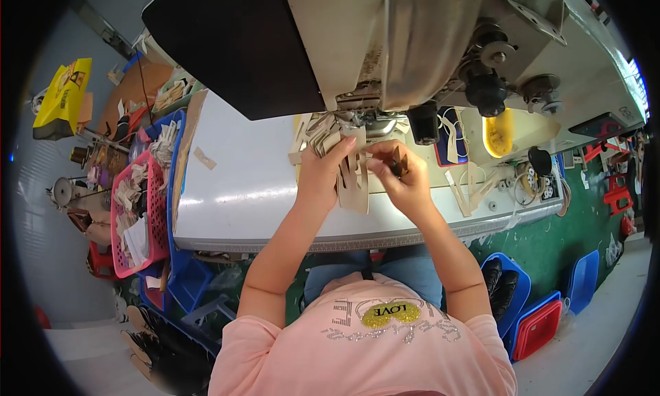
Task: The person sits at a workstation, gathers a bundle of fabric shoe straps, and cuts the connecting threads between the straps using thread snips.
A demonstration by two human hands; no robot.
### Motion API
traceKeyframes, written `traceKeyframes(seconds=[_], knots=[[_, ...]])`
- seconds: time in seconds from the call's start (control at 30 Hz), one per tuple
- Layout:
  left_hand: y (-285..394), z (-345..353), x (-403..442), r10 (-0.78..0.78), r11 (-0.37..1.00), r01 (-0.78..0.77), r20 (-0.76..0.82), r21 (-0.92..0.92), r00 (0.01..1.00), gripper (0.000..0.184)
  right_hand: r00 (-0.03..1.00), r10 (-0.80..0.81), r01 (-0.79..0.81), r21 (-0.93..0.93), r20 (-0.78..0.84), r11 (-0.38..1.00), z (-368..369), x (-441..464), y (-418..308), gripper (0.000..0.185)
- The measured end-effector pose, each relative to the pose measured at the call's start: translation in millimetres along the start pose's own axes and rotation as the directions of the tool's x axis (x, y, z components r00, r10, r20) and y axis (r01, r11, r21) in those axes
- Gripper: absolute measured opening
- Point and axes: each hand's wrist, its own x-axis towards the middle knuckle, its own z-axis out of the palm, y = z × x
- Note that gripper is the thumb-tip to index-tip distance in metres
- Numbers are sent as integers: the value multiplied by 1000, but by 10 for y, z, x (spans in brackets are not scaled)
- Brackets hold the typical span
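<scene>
Below the sewing machine's needle area, my left hand (322, 168) is closed round a bunch of beige cut pieces (355, 183), which look like leather or fabric strips. Some stick up above the thumb, and a longer flat one hangs down toward the table's front edge. Close on the right, my right hand (407, 179) is closed on small dark thread snips (398, 161). Its thumb and forefinger are right beside the hanging pieces; whether they touch them I cannot tell. The sewing machine (337, 45) looms over both hands and partly hides the needle area.
A pink basket (159, 217) full of cut pieces stands left of the white table (240, 169). Loose strips (459, 193) and a yellow oval tray (498, 133) lie on the right. Blue bins (520, 286) hold dark shoes on the floor, and a red stool (618, 194) stands farther right.
</scene>
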Motion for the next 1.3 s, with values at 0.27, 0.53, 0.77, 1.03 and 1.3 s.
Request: traceKeyframes(seconds=[0.27, 0.53, 0.77, 1.03, 1.3], knots=[[19, 14, 52, -3, 998, 5, 37, -65, 999, 24, 944, -323, 317, -431, 61, 845, -151, 214, -13, 47], [27, 41, 44, -19, 994, 21, 23, -104, 1000, 22, 968, -221, 250, -558, 120, 791, -146, 195, -116, 48], [14, 47, 56, -1, 994, 6, 44, -113, 999, 19, 953, -286, 289, -600, 103, 746, -123, 239, -123, 49], [-40, 68, -117, 26, 998, -26, 8, -55, 1000, 24, 943, -319, 315, -585, 100, 747, -122, 255, -144, 49], [-98, 97, -220, 12, 999, -14, -65, -31, 998, 25, 984, -130, 176, -550, 122, 816, -142, 227, -216, 48]])
